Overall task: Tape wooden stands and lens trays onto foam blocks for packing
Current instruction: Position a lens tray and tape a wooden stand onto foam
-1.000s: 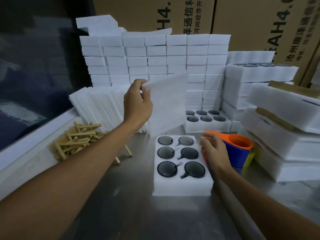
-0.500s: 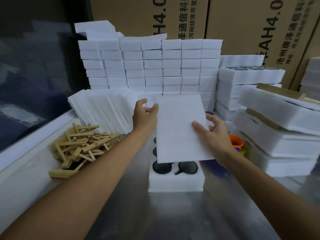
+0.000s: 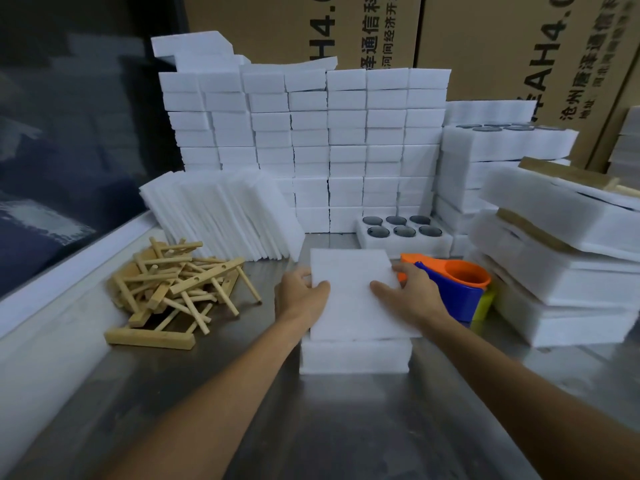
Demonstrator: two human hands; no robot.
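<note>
Now, cardboard cartons (image 3: 346, 26) with printed lettering are seen along the back, and in front of them a wall of stacked white foam blocks (image 3: 311, 140) is noted. A leaning row of thin foam sheets (image 3: 221, 216) is ranged at the left, and finished foam packs (image 3: 561, 258) with wooden strips are piled at the right. All of it is carried by the steel desk (image 3: 311, 427).

At centre, the lens tray (image 3: 355, 355) is set on the desk; only its white front wall is visible, since a thin foam sheet (image 3: 349, 289) has been laid flat over it. Half a second earlier this sheet was held above the tray and two lenses were exposed; all are now covered. The covering step is judged done, and taping is judged to be next.

A pile of wooden stands (image 3: 173, 285) lies untouched at the left. An orange and blue tape dispenser (image 3: 450, 282) sits just beside the tray, at its right. A second filled tray (image 3: 401, 233) rests farther back.

The left hand (image 3: 301, 299) is curled over the sheet's left edge, thumb on top. The right hand (image 3: 408, 296) is spread, pressing the sheet near its right edge.
</note>
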